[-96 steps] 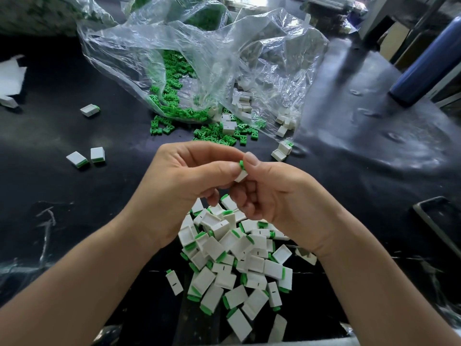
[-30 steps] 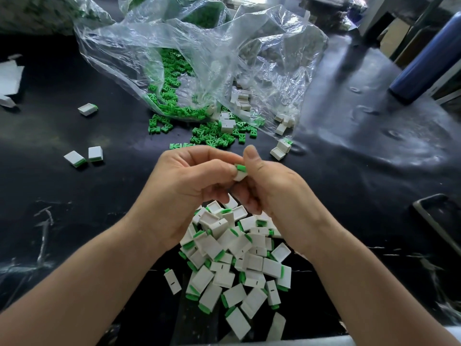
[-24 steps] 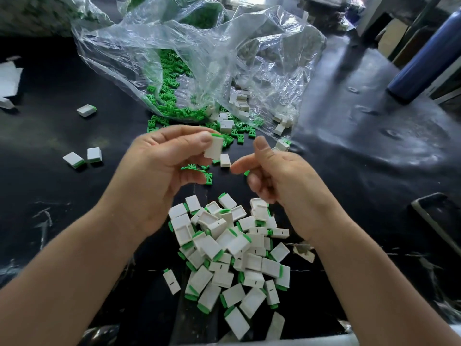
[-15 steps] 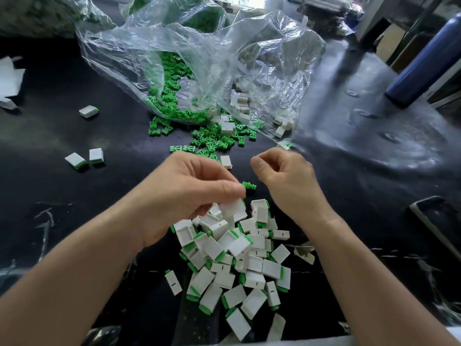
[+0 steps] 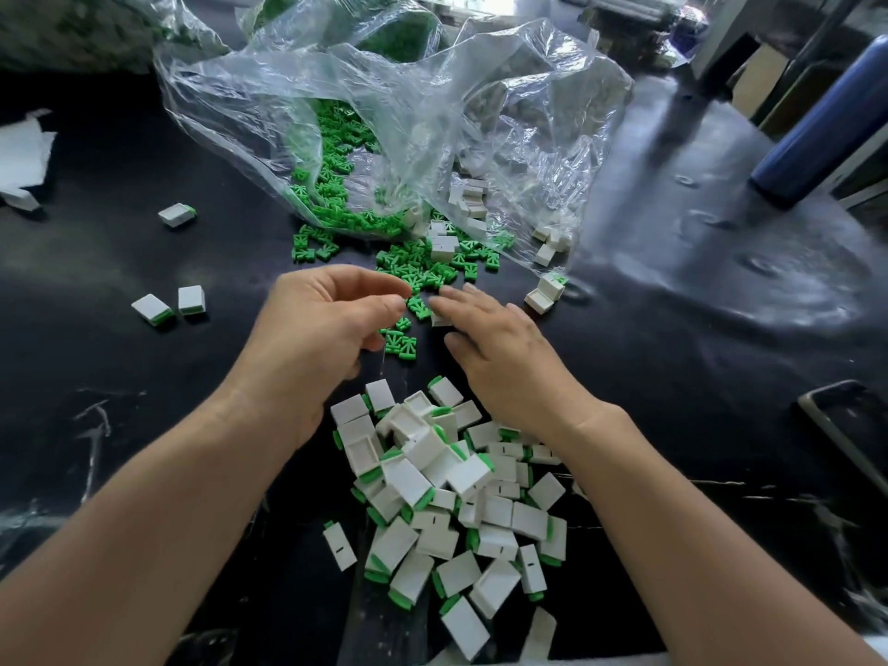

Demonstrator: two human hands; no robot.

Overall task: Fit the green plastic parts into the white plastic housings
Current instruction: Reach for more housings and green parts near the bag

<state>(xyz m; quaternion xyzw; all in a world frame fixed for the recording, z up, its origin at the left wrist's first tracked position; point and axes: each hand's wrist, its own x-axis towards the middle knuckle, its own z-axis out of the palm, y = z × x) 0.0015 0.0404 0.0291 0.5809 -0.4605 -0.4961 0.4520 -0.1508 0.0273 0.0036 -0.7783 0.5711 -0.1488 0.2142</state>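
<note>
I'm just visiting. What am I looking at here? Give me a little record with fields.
surface: black table
supply: clear plastic bag spilling green parts and white housings
left hand: fingers loosely curled, nothing visible in it
right hand: fingers straight, over loose green parts
finished: pile of assembled pieces near the wrists

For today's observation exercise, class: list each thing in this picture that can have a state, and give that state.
plastic bag, open, parts spilling onto the table
loose green parts, unfitted, scattered at the bag's mouth
pile of white housings, heaped nearest the camera, most showing a green part fitted
left hand, fingers curled over the green parts; contents unclear
right hand, fingers straight, stretched over the green parts
</note>
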